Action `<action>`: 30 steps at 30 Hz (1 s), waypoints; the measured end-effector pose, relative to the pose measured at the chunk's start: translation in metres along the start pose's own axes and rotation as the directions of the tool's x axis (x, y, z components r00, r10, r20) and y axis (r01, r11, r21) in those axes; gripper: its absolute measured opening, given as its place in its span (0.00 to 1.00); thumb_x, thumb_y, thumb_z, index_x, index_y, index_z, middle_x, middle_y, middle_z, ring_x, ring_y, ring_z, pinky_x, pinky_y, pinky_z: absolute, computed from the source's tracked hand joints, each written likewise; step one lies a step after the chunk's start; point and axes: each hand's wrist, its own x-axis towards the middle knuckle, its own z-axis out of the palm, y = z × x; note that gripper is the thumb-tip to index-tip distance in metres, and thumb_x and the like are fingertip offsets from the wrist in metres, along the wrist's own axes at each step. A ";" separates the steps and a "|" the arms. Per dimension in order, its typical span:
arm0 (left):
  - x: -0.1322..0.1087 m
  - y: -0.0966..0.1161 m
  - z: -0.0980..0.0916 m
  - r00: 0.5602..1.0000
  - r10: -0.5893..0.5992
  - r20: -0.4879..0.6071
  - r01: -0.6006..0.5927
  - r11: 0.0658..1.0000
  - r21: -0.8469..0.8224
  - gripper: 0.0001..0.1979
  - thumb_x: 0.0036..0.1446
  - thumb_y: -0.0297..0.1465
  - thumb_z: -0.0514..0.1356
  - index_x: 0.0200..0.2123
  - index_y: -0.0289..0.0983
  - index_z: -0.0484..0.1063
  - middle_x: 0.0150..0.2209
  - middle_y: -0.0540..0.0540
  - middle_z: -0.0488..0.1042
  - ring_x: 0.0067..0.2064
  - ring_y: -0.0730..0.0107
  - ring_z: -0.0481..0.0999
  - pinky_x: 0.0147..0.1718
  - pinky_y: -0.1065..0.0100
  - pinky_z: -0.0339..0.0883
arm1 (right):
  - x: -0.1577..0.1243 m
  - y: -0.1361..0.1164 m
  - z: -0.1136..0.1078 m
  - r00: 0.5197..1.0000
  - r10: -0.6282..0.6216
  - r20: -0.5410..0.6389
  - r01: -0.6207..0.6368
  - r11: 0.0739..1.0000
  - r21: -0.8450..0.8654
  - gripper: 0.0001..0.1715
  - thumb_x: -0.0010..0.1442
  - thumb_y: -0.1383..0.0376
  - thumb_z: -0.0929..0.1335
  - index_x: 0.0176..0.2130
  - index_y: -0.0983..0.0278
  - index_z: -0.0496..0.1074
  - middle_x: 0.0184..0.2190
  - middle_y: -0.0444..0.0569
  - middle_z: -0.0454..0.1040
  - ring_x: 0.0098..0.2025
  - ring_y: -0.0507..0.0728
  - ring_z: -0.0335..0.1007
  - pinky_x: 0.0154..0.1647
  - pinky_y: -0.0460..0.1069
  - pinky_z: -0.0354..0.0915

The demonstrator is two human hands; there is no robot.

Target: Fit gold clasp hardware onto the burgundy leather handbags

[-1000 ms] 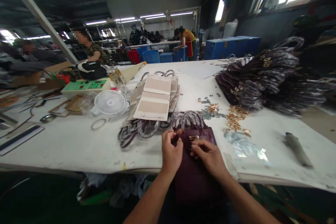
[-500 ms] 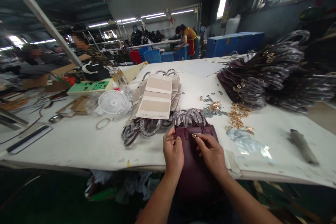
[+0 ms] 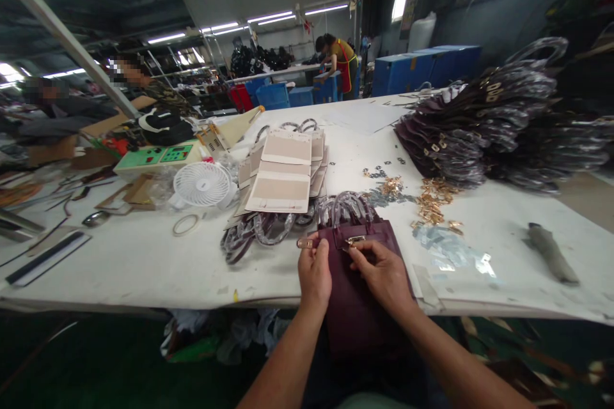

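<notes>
A dark maroon handbag (image 3: 362,307), its handles (image 3: 352,208) wrapped in clear plastic, leans upright at the table's front edge. My left hand (image 3: 315,271) is closed at the bag's left side on a short maroon strap, whose gold-coloured metal end (image 3: 304,243) sticks out past the fingers. With thumb and forefinger, my right hand (image 3: 384,271) pinches at a gold-coloured clasp (image 3: 355,240) on the upper front of the bag. The fingertips hide part of the clasp.
Gold-coloured fittings (image 3: 432,201) and thin metal plates (image 3: 441,252) lie right of the bag. Beyond them are piled maroon bag pieces (image 3: 460,134). Left stand beige panels (image 3: 283,166), a white fan (image 3: 202,184) and a tape roll (image 3: 185,225). A co-worker (image 3: 343,61) bends over blue bins.
My right fingertips have shifted slightly down and left at the clasp, and more of it shows. The left hand keeps hold of the strap. The whole view has tilted a little.
</notes>
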 end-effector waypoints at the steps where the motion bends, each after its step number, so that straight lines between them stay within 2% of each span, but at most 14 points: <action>1: -0.003 -0.004 0.003 0.999 0.009 -0.040 -0.011 0.999 -0.032 0.20 0.61 0.45 0.62 0.47 0.36 0.76 0.42 0.43 0.80 0.43 0.63 0.79 0.45 0.66 0.72 | 0.000 -0.001 0.003 1.000 -0.004 0.003 0.003 1.000 0.012 0.22 0.61 0.45 0.72 0.40 0.61 0.78 0.33 0.49 0.81 0.28 0.58 0.77 0.29 0.50 0.71; 4: -0.010 -0.011 0.008 0.997 -0.008 -0.075 0.002 0.997 -0.083 0.20 0.61 0.46 0.62 0.47 0.36 0.76 0.44 0.42 0.80 0.46 0.61 0.79 0.48 0.63 0.72 | 0.000 -0.003 0.009 0.999 -0.049 0.010 0.049 0.999 -0.003 0.22 0.62 0.49 0.72 0.48 0.61 0.78 0.36 0.48 0.81 0.29 0.57 0.78 0.33 0.50 0.74; 6: -0.011 -0.012 0.008 0.997 -0.030 -0.071 0.023 0.994 -0.107 0.21 0.61 0.45 0.63 0.48 0.35 0.75 0.44 0.42 0.80 0.46 0.60 0.79 0.49 0.62 0.72 | -0.001 -0.003 0.011 0.992 -0.127 0.012 0.128 0.988 -0.090 0.21 0.64 0.53 0.71 0.52 0.59 0.78 0.37 0.48 0.81 0.31 0.58 0.79 0.36 0.51 0.75; 9: -0.011 -0.011 0.007 0.997 -0.039 -0.062 0.030 0.989 -0.143 0.21 0.61 0.45 0.63 0.49 0.35 0.75 0.45 0.41 0.80 0.48 0.59 0.79 0.50 0.62 0.71 | -0.002 -0.004 0.013 0.964 -0.263 0.034 0.263 0.931 -0.252 0.16 0.66 0.57 0.69 0.50 0.57 0.79 0.40 0.49 0.82 0.37 0.59 0.79 0.42 0.53 0.75; 12: -0.011 -0.011 0.007 0.998 -0.038 -0.048 0.029 0.984 -0.175 0.19 0.61 0.43 0.64 0.48 0.35 0.75 0.45 0.42 0.80 0.47 0.61 0.79 0.50 0.63 0.71 | -0.003 -0.007 0.015 0.946 -0.320 0.051 0.317 0.885 -0.341 0.13 0.66 0.59 0.68 0.47 0.57 0.79 0.39 0.48 0.82 0.37 0.59 0.79 0.43 0.52 0.75; 20: -0.016 -0.003 0.007 0.999 -0.026 -0.027 0.021 0.986 -0.168 0.15 0.63 0.39 0.62 0.47 0.35 0.76 0.44 0.43 0.80 0.47 0.62 0.78 0.50 0.64 0.70 | -0.002 -0.016 0.022 0.963 -0.261 0.059 0.261 0.869 -0.421 0.12 0.65 0.60 0.68 0.46 0.60 0.77 0.35 0.48 0.81 0.34 0.58 0.78 0.38 0.50 0.73; 27: -0.018 0.006 0.011 0.999 -0.015 -0.041 0.012 0.998 -0.069 0.16 0.62 0.39 0.62 0.46 0.34 0.76 0.42 0.42 0.81 0.44 0.62 0.80 0.46 0.64 0.73 | 0.007 -0.029 0.019 0.971 -0.184 0.151 0.237 0.799 -0.552 0.09 0.64 0.64 0.67 0.44 0.60 0.75 0.33 0.47 0.80 0.33 0.58 0.77 0.34 0.49 0.66; 30: -0.016 0.004 0.011 0.998 -0.029 -0.059 0.027 0.999 -0.032 0.16 0.61 0.40 0.62 0.46 0.34 0.76 0.41 0.42 0.81 0.43 0.63 0.80 0.45 0.64 0.73 | 0.012 -0.032 0.018 0.972 -0.140 0.187 0.221 0.810 -0.543 0.08 0.63 0.65 0.67 0.43 0.60 0.75 0.34 0.47 0.80 0.34 0.58 0.76 0.34 0.48 0.66</action>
